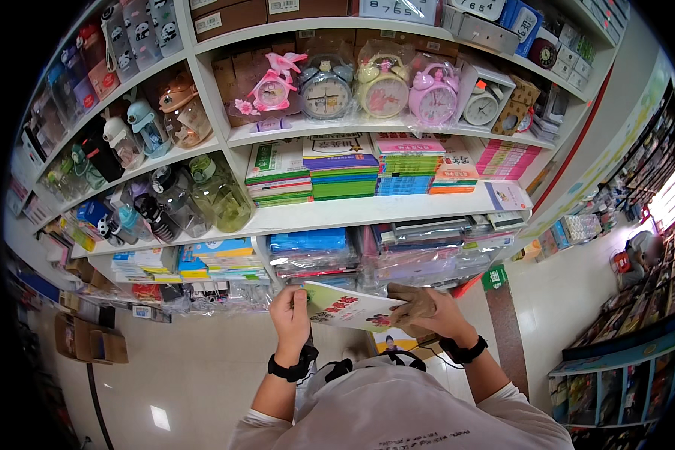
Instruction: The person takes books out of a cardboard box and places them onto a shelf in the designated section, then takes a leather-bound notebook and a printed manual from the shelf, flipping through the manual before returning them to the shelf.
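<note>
My left hand (290, 319) grips the left end of a thin paperback workbook (343, 306), its thumb lying on the cover. The cover is pale green and white with red lettering and a small picture. In my right hand (443, 316) is a crumpled brown-grey cloth (413, 306), pressed against the workbook's right end and hiding that part. Both hands are in front of my chest, before the lower shelf. Behind them, plastic-wrapped folders (427, 267) and blue packets (308, 241) fill that shelf.
Stacked workbooks (340, 174) stand on the shelf above, beneath wrapped alarm clocks (326, 95). Water bottles (219, 197) crowd the left shelves. An open cardboard box (90, 337) sits on the floor at left. Across the aisle at right, a person (637, 261) is low by the bookshelves.
</note>
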